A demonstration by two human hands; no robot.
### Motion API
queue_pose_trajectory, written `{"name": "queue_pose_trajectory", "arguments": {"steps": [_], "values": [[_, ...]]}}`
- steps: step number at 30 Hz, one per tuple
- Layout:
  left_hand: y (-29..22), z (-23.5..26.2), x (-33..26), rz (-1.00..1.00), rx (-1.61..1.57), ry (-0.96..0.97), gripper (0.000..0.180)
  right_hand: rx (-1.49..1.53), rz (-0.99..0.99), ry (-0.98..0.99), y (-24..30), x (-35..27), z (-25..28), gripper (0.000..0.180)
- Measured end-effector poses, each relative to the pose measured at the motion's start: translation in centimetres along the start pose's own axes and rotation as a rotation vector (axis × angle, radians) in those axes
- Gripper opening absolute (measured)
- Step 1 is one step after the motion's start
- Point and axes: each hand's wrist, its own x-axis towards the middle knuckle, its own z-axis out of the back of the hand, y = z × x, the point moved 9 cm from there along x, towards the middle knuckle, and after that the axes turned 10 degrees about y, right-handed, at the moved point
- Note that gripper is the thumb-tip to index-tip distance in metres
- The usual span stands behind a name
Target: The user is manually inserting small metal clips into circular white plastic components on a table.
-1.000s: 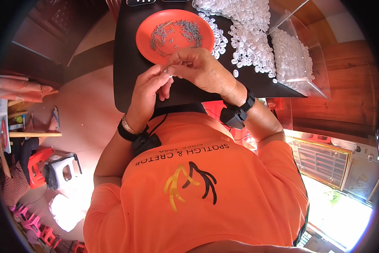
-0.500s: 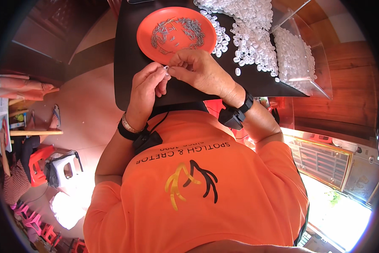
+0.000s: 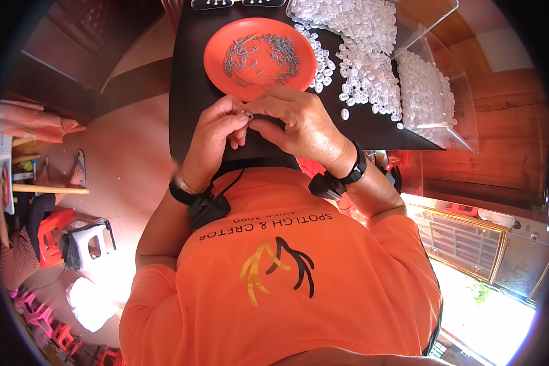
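Observation:
My left hand (image 3: 216, 137) and my right hand (image 3: 302, 125) meet fingertip to fingertip over the near part of a black table (image 3: 186, 91). Together they pinch a small pale part (image 3: 248, 114), mostly hidden by the fingers. Just beyond the hands sits an orange plate (image 3: 225, 73) holding several small metal pins (image 3: 265, 52). A heap of small white plastic pieces (image 3: 363, 67) lies to the right of the plate. Both wrists carry black bands.
A clear plastic bin (image 3: 433, 91) filled with white pieces stands at the table's right end. On the floor to the left are a white stool (image 3: 88, 241), red stools (image 3: 48, 235) and another person's sandalled feet (image 3: 76, 171). A metal grille (image 3: 469, 238) is at lower right.
Both hands stay together at the same spot, the fingers shifting slightly on the small part. The plate and the heap have not moved.

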Motion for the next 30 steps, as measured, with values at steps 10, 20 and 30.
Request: {"name": "queue_pose_trajectory", "arguments": {"steps": [10,20,30], "values": [[-0.1,0.2,0.0,-0.029,0.041,-0.031,0.015,-0.021,0.009,0.091,-1.7,1.4,0.8,0.011],[-0.1,-0.1,-0.2,-0.024,0.069,-0.01,0.012,-0.575,-0.102,0.227,-9.9,7.1,0.8,0.018],[0.0,0.0,-0.3,-0.024,0.031,-0.002,0.012,-0.501,-0.276,0.356,-13.9,9.4,-0.6,0.02]]}}
